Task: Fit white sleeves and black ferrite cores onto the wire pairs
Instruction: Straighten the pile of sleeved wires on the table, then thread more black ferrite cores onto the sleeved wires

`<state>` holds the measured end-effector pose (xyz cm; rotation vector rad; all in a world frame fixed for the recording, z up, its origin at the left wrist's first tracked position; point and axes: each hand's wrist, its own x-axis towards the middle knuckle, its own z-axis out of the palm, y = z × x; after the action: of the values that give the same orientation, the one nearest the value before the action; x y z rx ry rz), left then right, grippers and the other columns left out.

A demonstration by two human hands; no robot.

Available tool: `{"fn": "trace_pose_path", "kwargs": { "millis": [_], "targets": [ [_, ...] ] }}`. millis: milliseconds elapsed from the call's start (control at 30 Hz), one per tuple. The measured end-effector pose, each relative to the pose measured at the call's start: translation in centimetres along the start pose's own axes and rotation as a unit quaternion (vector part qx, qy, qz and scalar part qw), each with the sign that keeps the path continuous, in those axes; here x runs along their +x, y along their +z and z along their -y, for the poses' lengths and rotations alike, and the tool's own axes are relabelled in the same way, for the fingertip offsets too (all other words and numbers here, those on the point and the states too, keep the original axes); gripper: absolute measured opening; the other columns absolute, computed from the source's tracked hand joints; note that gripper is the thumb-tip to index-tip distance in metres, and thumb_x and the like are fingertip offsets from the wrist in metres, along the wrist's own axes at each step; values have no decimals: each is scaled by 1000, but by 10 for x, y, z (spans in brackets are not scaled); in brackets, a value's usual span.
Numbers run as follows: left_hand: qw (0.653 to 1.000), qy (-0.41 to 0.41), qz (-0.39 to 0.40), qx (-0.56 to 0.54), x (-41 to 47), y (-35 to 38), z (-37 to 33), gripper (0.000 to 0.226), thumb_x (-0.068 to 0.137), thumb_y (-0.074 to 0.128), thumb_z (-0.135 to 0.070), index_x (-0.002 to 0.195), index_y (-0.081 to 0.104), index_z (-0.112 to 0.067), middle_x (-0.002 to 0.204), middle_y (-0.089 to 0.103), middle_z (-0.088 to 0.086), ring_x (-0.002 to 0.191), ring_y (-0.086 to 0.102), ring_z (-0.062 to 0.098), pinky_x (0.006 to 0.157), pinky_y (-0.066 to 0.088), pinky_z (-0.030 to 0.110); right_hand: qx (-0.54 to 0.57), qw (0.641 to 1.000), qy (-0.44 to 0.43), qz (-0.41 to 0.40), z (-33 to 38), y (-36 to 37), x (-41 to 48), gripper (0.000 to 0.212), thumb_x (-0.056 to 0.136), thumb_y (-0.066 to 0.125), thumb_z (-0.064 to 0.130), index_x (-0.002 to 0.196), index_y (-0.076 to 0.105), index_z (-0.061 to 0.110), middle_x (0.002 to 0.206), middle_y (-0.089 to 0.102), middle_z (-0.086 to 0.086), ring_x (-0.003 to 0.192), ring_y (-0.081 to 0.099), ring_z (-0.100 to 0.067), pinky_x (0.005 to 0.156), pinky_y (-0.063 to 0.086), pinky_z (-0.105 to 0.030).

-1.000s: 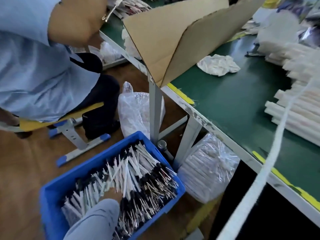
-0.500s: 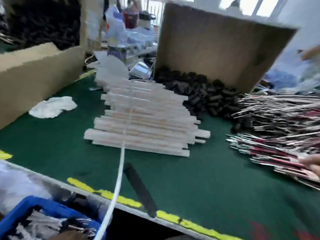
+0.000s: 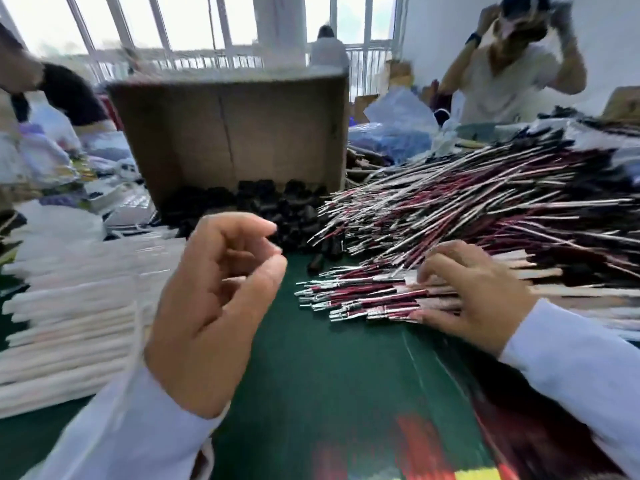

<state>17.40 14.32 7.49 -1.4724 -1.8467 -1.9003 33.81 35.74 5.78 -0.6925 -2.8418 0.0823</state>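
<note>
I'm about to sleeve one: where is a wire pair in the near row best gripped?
Probably pinch a wire pair on its insulated red-and-black stretch, from above, beside the right hand. The pairs lie flat, metal tips pointing left, so lifting there leaves the tips free.

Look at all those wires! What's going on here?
A person works at a green table. Their right hand rests its fingers on the pile of red-and-black wire pairs, while the left hand hovers empty, loosely curled. White sleeves lie stacked on the left, and black ferrite cores spill from a cardboard box behind.
</note>
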Motion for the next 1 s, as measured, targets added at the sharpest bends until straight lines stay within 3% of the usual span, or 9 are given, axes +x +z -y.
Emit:
{"fn": "trace_pose_path", "kwargs": {
  "millis": [133, 233, 333, 433, 533, 633, 700, 833, 1000],
  "targets": [
    [988, -4, 62, 142, 23, 33, 17, 18, 83, 61, -24, 100, 54, -25, 94, 54, -4, 85, 52, 9, 72, 43, 22, -108, 994, 7, 31, 9, 13, 3, 74, 77, 36, 77, 134, 41, 30, 130, 46, 4, 119, 44, -21, 98, 33, -33],
    [951, 13, 166, 261, 16, 48, 37, 30, 88, 59, -34, 113, 55, -19, 108, 49, -5, 100, 48, 10, 88, 42, 28, -122, 992, -17, -15, 15, 17, -16, 68, 76, 35, 71, 114, 63, 22, 103, 63, -3, 93, 59, -30, 80, 45, -40],
    [903, -12, 271, 334, 6, 63, 46, 58, 84, 35, -60, 131, 45, -29, 125, 43, -9, 118, 40, 11, 100, 36, 32, -121, 989, -35, -81, 13, 22, -40, 63, 71, 40, 71, 98, 68, 22, 90, 63, -1, 79, 62, -29, 67, 48, -41],
    [865, -21, 348, 360, -8, 68, 53, 63, 81, 23, -65, 133, 44, -36, 129, 39, -11, 122, 34, 10, 100, 29, 28, -90, 995, -18, -46, 8, 20, -43, 81, 67, 32, 83, 113, 65, 26, 109, 63, -2, 101, 62, -29, 84, 45, -48],
    [889, -17, 308, 338, -7, 64, 57, 55, 82, 30, -62, 126, 51, -36, 124, 43, -12, 116, 38, 11, 92, 28, 27, -90, 992, 24, 81, -1, 12, -23, 119, 44, 6, 99, 145, 21, 39, 152, 26, 7, 142, 21, -15, 113, 12, -40],
    [892, -15, 282, 353, 8, 66, 59, 56, 87, 38, -63, 135, 44, -35, 129, 41, -10, 120, 36, 11, 94, 25, 28, -104, 989, 15, 100, -7, 17, -7, 121, 40, 0, 99, 147, 3, 41, 157, 12, 11, 145, 9, -9, 115, 5, -35],
    [868, -22, 335, 365, 7, 72, 60, 58, 89, 39, -63, 140, 39, -36, 131, 39, -9, 122, 35, 12, 98, 23, 27, -125, 989, 3, 77, -4, 17, -7, 117, 46, 0, 95, 148, 10, 38, 154, 21, 11, 143, 18, -9, 113, 12, -35],
    [873, 5, 324, 365, -10, 72, 50, 73, 73, 21, -75, 130, 47, -39, 116, 41, -14, 109, 37, 8, 88, 24, 24, -134, 989, -51, -33, 1, 23, -33, 91, 71, 26, 81, 126, 59, 16, 123, 63, -3, 112, 61, -23, 95, 39, -40],
    [867, 31, 327, 374, -27, 72, 41, 77, 68, 12, -77, 129, 41, -41, 128, 29, -15, 122, 25, 8, 100, 16, 26, -135, 986, -39, -85, -4, 25, -46, 90, 62, 38, 84, 112, 67, 14, 103, 67, -2, 92, 67, -27, 82, 43, -41]
  ]
}}
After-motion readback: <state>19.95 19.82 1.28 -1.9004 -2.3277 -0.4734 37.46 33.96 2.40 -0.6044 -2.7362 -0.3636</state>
